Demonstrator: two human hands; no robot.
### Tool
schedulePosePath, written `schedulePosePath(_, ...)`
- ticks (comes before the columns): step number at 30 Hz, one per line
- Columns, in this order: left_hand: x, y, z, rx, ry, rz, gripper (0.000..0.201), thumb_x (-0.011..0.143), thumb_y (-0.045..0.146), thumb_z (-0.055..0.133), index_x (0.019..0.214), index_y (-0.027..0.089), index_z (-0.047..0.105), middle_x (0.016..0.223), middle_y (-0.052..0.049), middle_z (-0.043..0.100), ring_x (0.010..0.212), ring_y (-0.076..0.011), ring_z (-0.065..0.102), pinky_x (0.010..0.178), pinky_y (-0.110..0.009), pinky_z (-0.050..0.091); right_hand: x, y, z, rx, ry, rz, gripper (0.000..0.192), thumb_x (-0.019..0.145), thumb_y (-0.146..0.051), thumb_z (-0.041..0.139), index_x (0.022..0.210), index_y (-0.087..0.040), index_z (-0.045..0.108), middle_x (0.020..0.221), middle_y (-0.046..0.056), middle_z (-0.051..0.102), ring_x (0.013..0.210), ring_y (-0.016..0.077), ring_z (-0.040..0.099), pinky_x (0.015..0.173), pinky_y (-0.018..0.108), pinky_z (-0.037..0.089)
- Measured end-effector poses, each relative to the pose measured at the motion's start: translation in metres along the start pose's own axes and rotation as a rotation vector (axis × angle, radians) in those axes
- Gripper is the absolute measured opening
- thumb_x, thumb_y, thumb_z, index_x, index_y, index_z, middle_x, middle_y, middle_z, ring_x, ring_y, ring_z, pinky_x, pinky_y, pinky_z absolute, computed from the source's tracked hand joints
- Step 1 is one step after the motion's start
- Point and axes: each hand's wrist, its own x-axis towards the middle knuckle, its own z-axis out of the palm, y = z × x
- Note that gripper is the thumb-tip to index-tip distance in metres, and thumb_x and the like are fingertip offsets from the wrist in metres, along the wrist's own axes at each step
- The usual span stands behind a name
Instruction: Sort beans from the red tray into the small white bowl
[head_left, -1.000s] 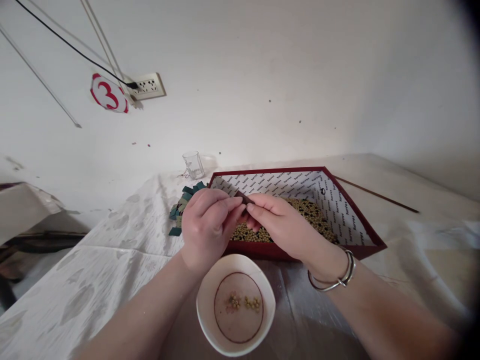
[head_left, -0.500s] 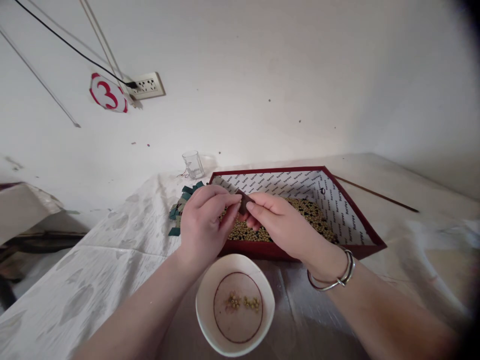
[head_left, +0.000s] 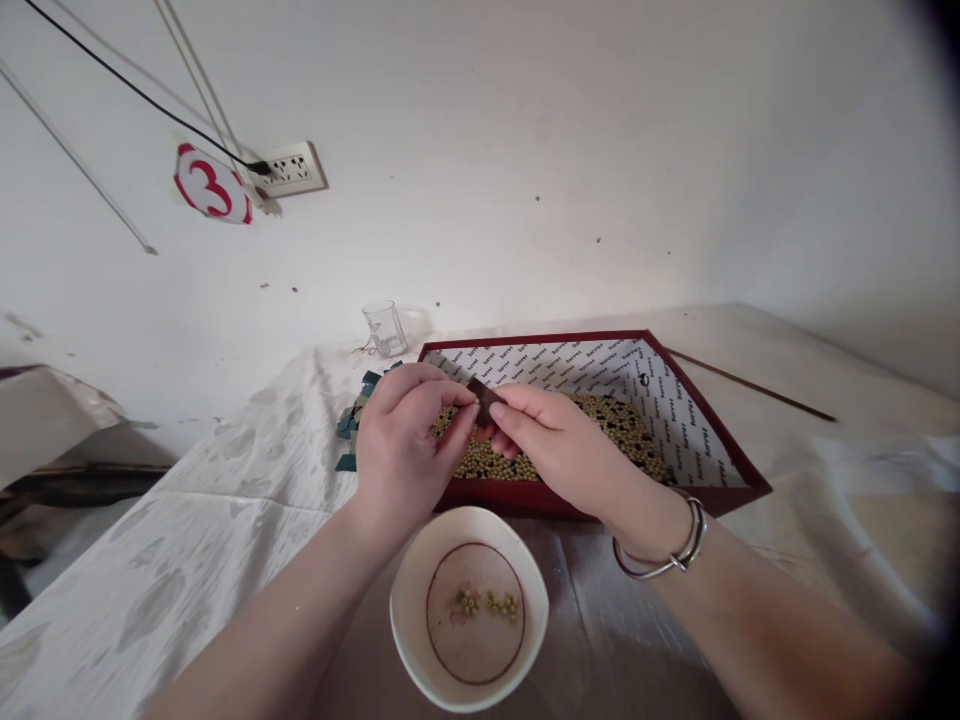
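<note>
Brown strip (head_left: pixel 484 395), flat and straight-edged, is pinched by the right hand (head_left: pixel 559 435); left hand's (head_left: pixel 405 435) grip unclear.

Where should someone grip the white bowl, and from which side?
Probably take the white bowl by its right rim, from the right, thumb inside: that edge is exposed, while the left forearm borders the opposite side and the red box stands beyond. Keep it level; gold beads lie inside.

brown strip (head_left: pixel 484 396): partly hidden by right hand (head_left: pixel 547 425) | left hand (head_left: pixel 409 430): anything pinched there too small to tell | teal pieces (head_left: pixel 346 426): partly behind that hand | black cable (head_left: pixel 135 90): cut by top edge
</note>
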Motion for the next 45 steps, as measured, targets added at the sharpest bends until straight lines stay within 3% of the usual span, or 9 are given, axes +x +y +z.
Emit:
schedulePosePath(6, -0.0002, 0.0009, 0.0000, 0.031, 0.016, 0.020, 0.006, 0.074, 0.017, 0.060, 0.079, 0.019, 0.063, 0.083, -0.004, 0.060, 0.079, -0.0150, 0.058, 0.070, -0.030, 0.049, 0.0001, -0.0033, 0.0000, -0.048, -0.005, -0.009, 0.021, 0.089, -0.023, 0.037, 0.074, -0.019, 0.051, 0.065, -0.002, 0.052, 0.063, 0.0126, 0.049, 0.062, 0.027, 0.038)
schedulePosePath(11, -0.0004, 0.0027, 0.0001, 0.089, 0.036, 0.134, 0.006, 0.073, 0.015, 0.061, 0.078, 0.018, 0.061, 0.081, -0.003, 0.060, 0.077, -0.0150, 0.056, 0.070, -0.031, 0.048, 0.0002, -0.0039, -0.0004, -0.053, 0.009, -0.027, 0.022, 0.089, -0.022, 0.038, 0.069, -0.020, 0.048, 0.063, -0.003, 0.048, 0.062, 0.0121, 0.047, 0.060, 0.025, 0.036)
schedulePosePath(16, 0.0000, -0.0009, 0.0001, 0.137, 0.086, 0.090, 0.006, 0.073, 0.016, 0.060, 0.077, 0.019, 0.061, 0.081, -0.004, 0.060, 0.077, -0.0160, 0.057, 0.067, -0.031, 0.048, 0.0006, -0.0032, 0.0006, -0.027, -0.014, -0.008, 0.022, 0.089, -0.023, 0.036, 0.074, -0.019, 0.051, 0.066, -0.002, 0.053, 0.064, 0.0127, 0.050, 0.062, 0.026, 0.038)
schedulePosePath(21, -0.0028, 0.0027, 0.0022, 0.133, 0.062, 0.178, 0.009, 0.072, 0.013, 0.061, 0.077, 0.021, 0.059, 0.081, -0.002, 0.060, 0.076, -0.0151, 0.056, 0.070, -0.032, 0.048, 0.0008, -0.0027, 0.0004, -0.027, 0.019, -0.043, 0.022, 0.088, -0.023, 0.038, 0.068, -0.020, 0.047, 0.062, -0.003, 0.046, 0.062, 0.0123, 0.047, 0.059, 0.025, 0.037)
schedulePosePath(26, -0.0034, 0.0025, 0.0009, 0.161, 0.102, 0.127, 0.009, 0.072, 0.013, 0.060, 0.076, 0.021, 0.058, 0.081, -0.003, 0.060, 0.077, -0.0161, 0.056, 0.069, -0.032, 0.048, 0.0010, -0.0015, 0.0001, 0.013, -0.011, -0.010, 0.021, 0.089, -0.025, 0.037, 0.074, -0.020, 0.051, 0.065, -0.002, 0.052, 0.063, 0.0128, 0.050, 0.060, 0.026, 0.038)
schedulePosePath(31, -0.0040, 0.0047, 0.0003, 0.174, 0.063, 0.212, 0.012, 0.071, 0.013, 0.062, 0.077, 0.022, 0.057, 0.080, -0.001, 0.061, 0.075, -0.0158, 0.056, 0.069, -0.033, 0.046, -0.0002, -0.0027, -0.0003, 0.055, -0.005, -0.034, 0.022, 0.089, -0.023, 0.038, 0.070, -0.020, 0.048, 0.064, -0.003, 0.047, 0.063, 0.0120, 0.047, 0.061, 0.025, 0.038)
schedulePosePath(45, -0.0046, 0.0054, 0.0019, 0.224, 0.121, 0.197, 0.010, 0.069, 0.013, 0.063, 0.075, 0.020, 0.057, 0.079, -0.003, 0.062, 0.074, -0.0162, 0.057, 0.068, -0.033, 0.047, -0.0006, -0.0004, -0.0003, 0.038, -0.006, -0.017, 0.022, 0.089, -0.024, 0.038, 0.071, -0.019, 0.050, 0.065, -0.002, 0.051, 0.064, 0.0119, 0.049, 0.061, 0.026, 0.038)
